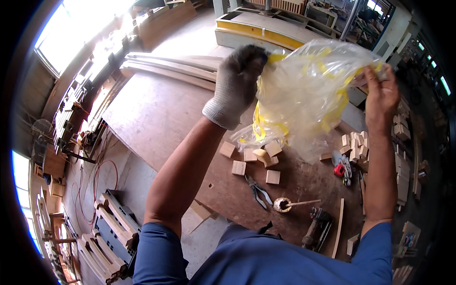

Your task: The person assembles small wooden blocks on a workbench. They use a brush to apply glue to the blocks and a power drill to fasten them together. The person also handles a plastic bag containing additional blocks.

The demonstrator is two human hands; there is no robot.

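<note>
Both arms are raised over the tabletop point(156, 118), stretching a crumpled clear plastic bag point(304, 90) with yellow markings between them. The left hand point(237, 80), in a grey knit glove, has its grip bunched tight around one end of the bag; the bare right hand point(382, 92) pinches the opposite edge, fingers closed on the film. Held apart like this, the bag hangs in the air well above the boards (its mouth looks pulled open, though the folds make that hard to be sure of).

Directly beneath it lies a loose scatter of small wooden blocks point(259, 159), with more blocks stacked point(354, 145) nearer the right arm. Toward the person's body sit pliers point(259, 192), a small pot with a stick in it point(283, 204), a red-handled tool point(340, 170) and a dark power tool point(317, 227). Long planks point(175, 66) lie along the far edge of the tabletop. The bag's sagging bottom hides part of the block pile.
</note>
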